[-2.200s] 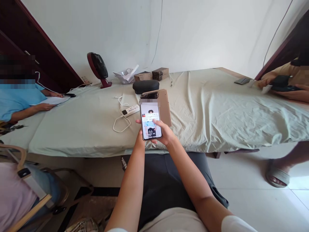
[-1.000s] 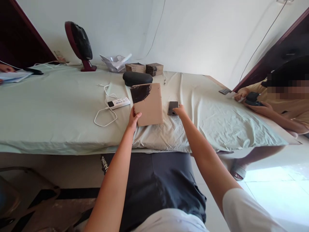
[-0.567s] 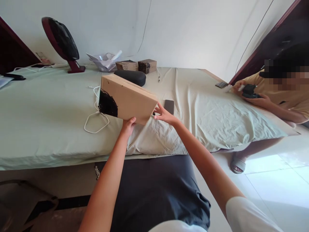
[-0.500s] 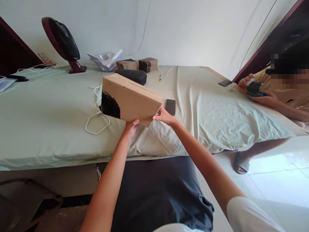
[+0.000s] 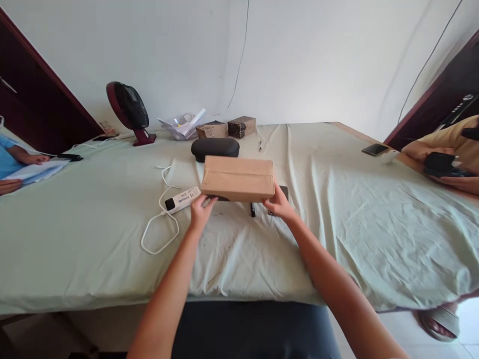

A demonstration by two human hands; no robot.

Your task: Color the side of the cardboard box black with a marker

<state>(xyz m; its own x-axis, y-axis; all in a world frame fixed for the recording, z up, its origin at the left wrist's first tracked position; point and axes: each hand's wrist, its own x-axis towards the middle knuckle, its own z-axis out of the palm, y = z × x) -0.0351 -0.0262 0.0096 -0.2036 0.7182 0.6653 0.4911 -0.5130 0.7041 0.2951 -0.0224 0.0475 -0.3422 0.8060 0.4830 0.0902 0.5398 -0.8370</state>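
A flat brown cardboard box (image 5: pixel 238 178) is held level just above the sheet-covered table (image 5: pixel 93 239). My left hand (image 5: pixel 201 211) grips its lower left corner and my right hand (image 5: pixel 278 204) grips its lower right corner. A dark phone (image 5: pixel 283 192) lies on the sheet behind my right hand, mostly hidden by the box. A small black pen-like item (image 5: pixel 253 209) lies under the box's front edge.
A white power strip with cable (image 5: pixel 182 198) lies left of the box. Behind are a black case (image 5: pixel 215 148), small brown boxes (image 5: pixel 226 128) and a dark red fan (image 5: pixel 129 109). One person sits at far left (image 5: pixel 15 164), another at far right (image 5: pixel 445 162).
I put the phone down on the sheet, picked up the box with both hands and turned it over; the black-marked face is out of sight and the box is level.
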